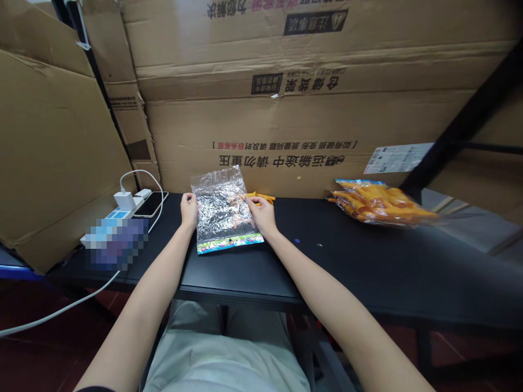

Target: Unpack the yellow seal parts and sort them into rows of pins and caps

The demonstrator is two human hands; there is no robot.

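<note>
A clear plastic bag (216,209) with a colourful printed strip along its near edge is stretched between my two hands, tilted up over the black table. My left hand (188,211) pinches its left edge. My right hand (262,215) grips the opposite edge, fingers closed. Glare and creases cover the film, and I cannot tell whether anything lies inside. Just behind my right hand, yellow-orange strips (267,197) lie on the table, partly hidden by the bag and the hand.
Filled bags of orange items (371,201) lie at the right. On the left are a power strip (118,213) with a white charger (124,200), a phone (151,204) and a white cable (73,305). Cardboard (265,120) walls the back; a black metal post (461,114) slants at right.
</note>
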